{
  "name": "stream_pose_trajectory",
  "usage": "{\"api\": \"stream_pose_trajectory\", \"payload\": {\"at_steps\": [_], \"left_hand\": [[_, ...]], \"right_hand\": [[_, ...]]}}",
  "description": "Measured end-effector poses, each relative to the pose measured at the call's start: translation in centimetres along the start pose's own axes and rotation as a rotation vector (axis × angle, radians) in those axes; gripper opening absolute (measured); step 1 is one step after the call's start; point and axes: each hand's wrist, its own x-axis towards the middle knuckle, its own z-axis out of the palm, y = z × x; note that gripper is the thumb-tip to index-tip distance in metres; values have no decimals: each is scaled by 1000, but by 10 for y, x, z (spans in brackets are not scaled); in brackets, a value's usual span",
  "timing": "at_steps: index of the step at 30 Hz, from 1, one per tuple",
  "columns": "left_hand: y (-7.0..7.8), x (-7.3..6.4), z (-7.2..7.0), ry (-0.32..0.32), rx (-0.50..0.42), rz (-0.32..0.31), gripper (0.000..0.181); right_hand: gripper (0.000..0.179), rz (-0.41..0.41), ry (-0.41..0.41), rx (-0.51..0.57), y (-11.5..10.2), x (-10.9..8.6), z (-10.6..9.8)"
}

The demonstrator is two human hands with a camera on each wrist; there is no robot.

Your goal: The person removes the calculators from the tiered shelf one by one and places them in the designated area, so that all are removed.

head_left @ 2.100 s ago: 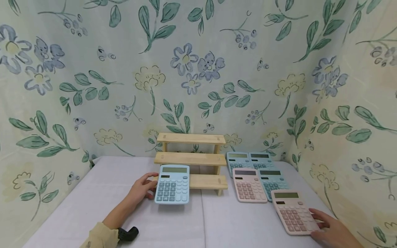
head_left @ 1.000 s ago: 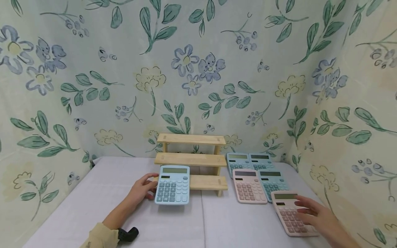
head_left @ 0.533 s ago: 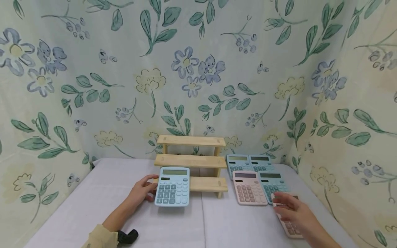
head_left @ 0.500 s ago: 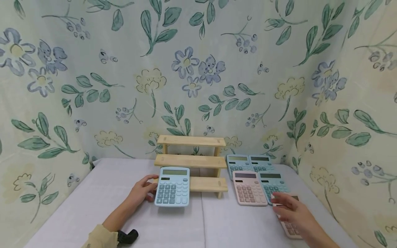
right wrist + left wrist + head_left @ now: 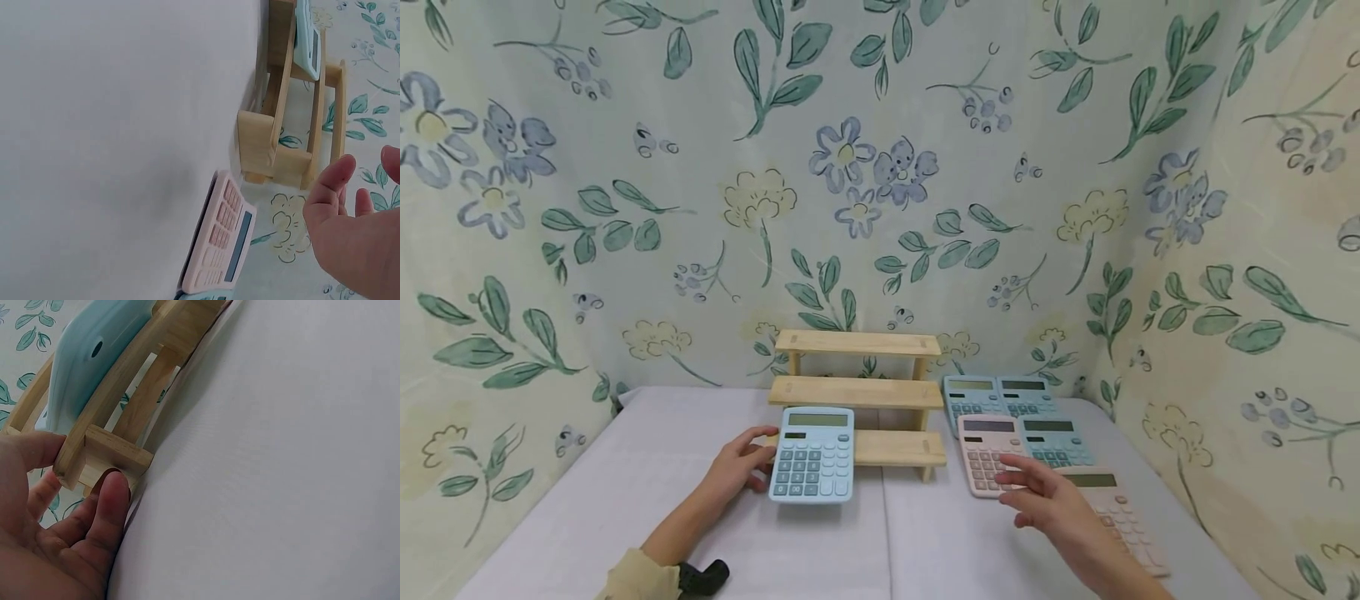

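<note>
A light blue calculator [image 5: 812, 455] leans upright on the lowest step of a three-tier wooden display stand [image 5: 901, 448]. My left hand [image 5: 735, 467] grips the left end of that step. In the left wrist view, the thumb and fingers [image 5: 112, 503] lie around the end of the wood, beside the calculator's back. My right hand [image 5: 1048, 500] hovers with loosely bent fingers, holding nothing. It partly covers one pink calculator [image 5: 988, 433] and the nearer pink calculator [image 5: 1131, 521]. In the right wrist view, the right hand [image 5: 356, 231] is apart from the stand and the pink calculator [image 5: 219, 244].
Several blue calculators stand or lie at the right: one at back left [image 5: 968, 392], one at back right [image 5: 1026, 393], another [image 5: 1054, 440] beside the pink one. A white cloth [image 5: 580, 517] covers the table. A floral curtain [image 5: 700, 167] surrounds the back and sides.
My right hand has let go of the nearer pink calculator's right edge, lifted, and moved left across it toward the other pink one. The left hand and blue calculator stay put.
</note>
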Motion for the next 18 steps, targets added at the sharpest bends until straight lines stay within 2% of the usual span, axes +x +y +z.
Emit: {"api": "stream_pose_trajectory", "payload": {"at_steps": [9,18], "left_hand": [[-3,1,-2,-5,-7,0,42],[-4,6,-1,-5,-14,7,42]], "right_hand": [[53,-51,-76,65,-14,3,37],[56,-107,-231,146,-20,11,65]]}}
